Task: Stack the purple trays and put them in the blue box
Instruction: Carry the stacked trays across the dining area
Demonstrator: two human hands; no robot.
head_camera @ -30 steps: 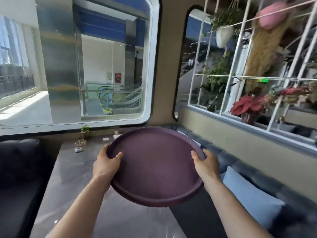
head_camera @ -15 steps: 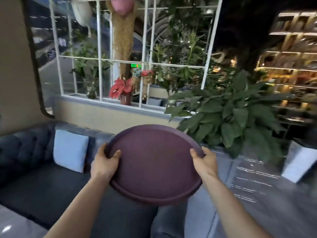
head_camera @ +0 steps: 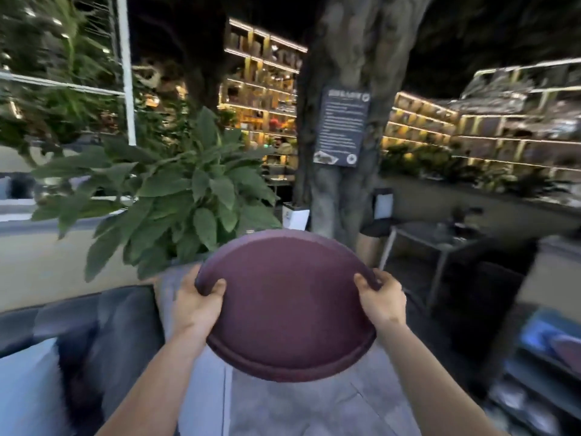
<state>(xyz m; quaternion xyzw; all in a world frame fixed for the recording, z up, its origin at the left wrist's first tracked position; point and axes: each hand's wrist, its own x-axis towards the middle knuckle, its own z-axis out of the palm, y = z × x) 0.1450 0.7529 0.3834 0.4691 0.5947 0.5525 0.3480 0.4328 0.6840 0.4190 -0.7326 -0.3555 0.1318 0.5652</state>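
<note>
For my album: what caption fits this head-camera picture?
Both hands carry a purple tray past a leafy plant.

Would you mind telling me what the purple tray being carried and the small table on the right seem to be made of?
The round purple tray looks like moulded plastic with a matte, faintly textured face: even colour, dull sheen, a smooth raised rim. Both the left hand and the right hand grip that rim. The small table seems to have a thin pale metal frame with slim straight legs; its dark top is too blurred to judge.
</note>
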